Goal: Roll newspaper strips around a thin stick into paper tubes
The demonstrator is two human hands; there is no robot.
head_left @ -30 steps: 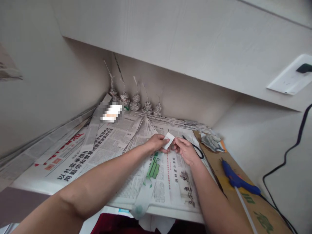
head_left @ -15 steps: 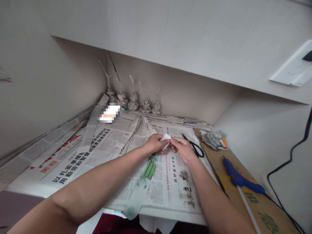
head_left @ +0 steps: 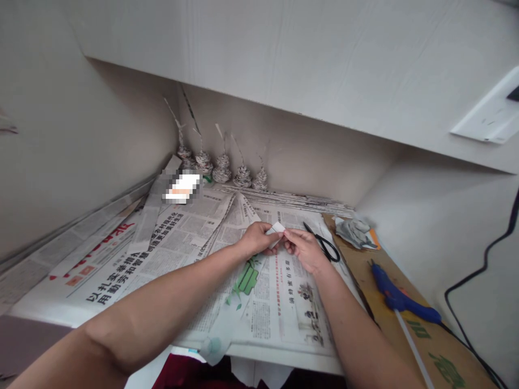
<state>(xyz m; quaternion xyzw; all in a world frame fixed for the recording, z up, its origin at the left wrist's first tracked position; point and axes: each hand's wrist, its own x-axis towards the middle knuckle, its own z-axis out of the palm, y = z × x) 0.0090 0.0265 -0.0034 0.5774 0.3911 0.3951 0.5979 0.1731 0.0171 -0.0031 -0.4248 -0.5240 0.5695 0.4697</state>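
- Newspaper (head_left: 162,259): spread flat under both my hands and out to their left.
- Bright pixelated rectangle (head_left: 183,189): far side, left of my hands; can't tell what it is.
- Five coiled paper shapes (head_left: 222,168): standing in a row beyond my left hand, thin ends sticking up.
- Left hand (head_left: 256,239): thumb and fingers clamped on the white paper piece (head_left: 278,227).
- White paper piece: between my two hands, just above the newspaper, partly covered by fingers.
- Paper rods (head_left: 287,201): bundled flat beyond my hands.
- Right hand (head_left: 305,249): close up against the left, fingertips pinched at the piece's right edge.
- Scissors (head_left: 333,253): black handles, just right of my right hand.
- Crumpled paper (head_left: 357,233): farther right, on the cardboard (head_left: 365,273).
- Blue glue gun (head_left: 399,300): also on the cardboard, nearer me, right of my right forearm.
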